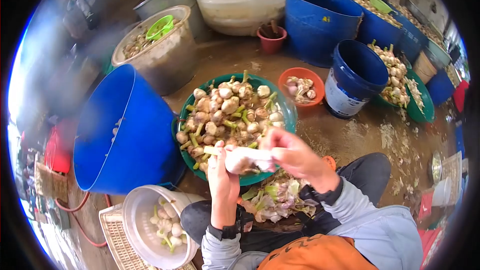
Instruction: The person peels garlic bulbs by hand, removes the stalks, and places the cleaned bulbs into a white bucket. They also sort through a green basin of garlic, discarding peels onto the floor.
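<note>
A white garlic bulb (239, 160) with a pale green stem is gripped in my left hand (223, 177), over the near rim of a green basin (287, 112). My right hand (299, 156) pinches the papery skin at the bulb's right end, which looks stretched between the two hands. Unpeeled garlic bulbs (220, 112) with cut stems are heaped in the basin, just beyond my hands. Beneath my right hand lies a pile of garlic peelings (282, 197), between my legs.
A white bucket (132, 220) at lower left holds peeled bulbs. Left of the basin leans a big blue tub (100, 135). An orange bowl (320, 85) with a few bulbs and a dark blue bucket (345, 87) stand to the right. Skins litter the floor (350, 135).
</note>
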Motion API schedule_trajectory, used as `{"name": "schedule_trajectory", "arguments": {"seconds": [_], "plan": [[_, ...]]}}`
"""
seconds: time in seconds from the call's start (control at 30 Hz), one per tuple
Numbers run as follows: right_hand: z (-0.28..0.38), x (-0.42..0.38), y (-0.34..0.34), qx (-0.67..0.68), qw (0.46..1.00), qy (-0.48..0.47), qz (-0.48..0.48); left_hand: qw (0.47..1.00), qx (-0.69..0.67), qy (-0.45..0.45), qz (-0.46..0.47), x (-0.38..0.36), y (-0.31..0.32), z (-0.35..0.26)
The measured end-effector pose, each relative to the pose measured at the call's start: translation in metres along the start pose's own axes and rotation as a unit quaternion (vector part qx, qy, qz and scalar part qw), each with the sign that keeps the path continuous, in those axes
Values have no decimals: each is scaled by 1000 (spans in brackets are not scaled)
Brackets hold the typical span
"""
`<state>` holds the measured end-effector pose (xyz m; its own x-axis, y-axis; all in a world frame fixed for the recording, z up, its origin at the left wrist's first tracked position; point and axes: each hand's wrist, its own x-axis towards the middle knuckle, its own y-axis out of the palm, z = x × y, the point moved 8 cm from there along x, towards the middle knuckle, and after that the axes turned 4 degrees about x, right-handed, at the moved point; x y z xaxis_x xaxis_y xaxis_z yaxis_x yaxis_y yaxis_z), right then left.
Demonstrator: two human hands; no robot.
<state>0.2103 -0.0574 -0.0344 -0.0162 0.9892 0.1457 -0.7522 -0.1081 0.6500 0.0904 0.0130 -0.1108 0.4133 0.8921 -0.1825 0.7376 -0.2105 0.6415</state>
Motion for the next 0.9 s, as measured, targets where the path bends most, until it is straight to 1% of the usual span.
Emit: {"name": "schedule_trajectory", "arguments": {"seconds": [0.07,0.1,0.13,0.17,0.2,0.27,0.3,0.33,0.37,0.4,0.43,0.47,0.5,0.53,0.57,0.6,0.63,0.67,0.7,0.73,0.77,0.8,0.87,0.9], "plan": [[18,-15,6,-41,999,11,14,997,-18,-10,-78,3,-14,-3],[4,-20,3,-131,988,73,26,997,-22,-2,-78,4,-17,-7],[-15,-29,-3,-219,966,130,36,996,-32,-1,-79,4,-17,-9],[-53,-38,-30,-565,792,193,126,996,-41,-2,-78,3,-15,-10],[-80,-61,-48,-734,626,137,224,996,-49,-5,-74,2,-13,-10],[-64,-40,-36,-698,691,96,162,998,-42,14,-53,3,-10,-13],[-48,-22,-32,-634,764,84,87,998,-38,19,-48,-1,-12,-12],[-30,-5,-37,-558,827,70,5,996,-1,46,-74,1,-18,-20],[-17,8,-44,-617,787,16,6,990,29,117,-71,-6,-11,-47],[-6,22,-55,-672,739,-37,7,976,83,181,-90,-20,-16,-81],[5,35,-75,-691,721,-29,-31,940,173,268,-119,-49,-4,-126],[11,44,-95,-709,701,-20,-67,883,266,342,-183,-70,-23,-161],[-2,50,-115,-732,679,15,-46,797,417,306,-313,-100,-24,-192],[-20,58,-140,-754,655,47,-25,722,502,305,-365,-117,-58,-220],[-42,66,-166,-773,629,76,-2,562,661,342,-362,-136,-77,-246],[-72,69,-189,-799,594,92,12,372,785,360,-340,-145,-81,-252],[-88,65,-177,-819,564,83,64,504,716,353,-330,-147,-88,-253],[-123,66,-184,-831,541,69,108,625,632,337,-312,-150,-88,-250],[-167,61,-197,-858,485,99,135,731,533,312,-288,-150,-87,-240],[-195,47,-193,-899,391,57,188,738,589,266,-194,-136,-63,-214],[-216,33,-199,-904,372,20,209,734,635,219,-98,-120,-28,-179],[-228,24,-206,-913,346,32,213,720,673,171,-1,-103,9,-142],[-244,9,-242,-871,401,211,193,664,719,71,192,-85,66,-75],[-230,8,-239,-841,455,227,186,597,763,116,219,-79,72,-58]]}}
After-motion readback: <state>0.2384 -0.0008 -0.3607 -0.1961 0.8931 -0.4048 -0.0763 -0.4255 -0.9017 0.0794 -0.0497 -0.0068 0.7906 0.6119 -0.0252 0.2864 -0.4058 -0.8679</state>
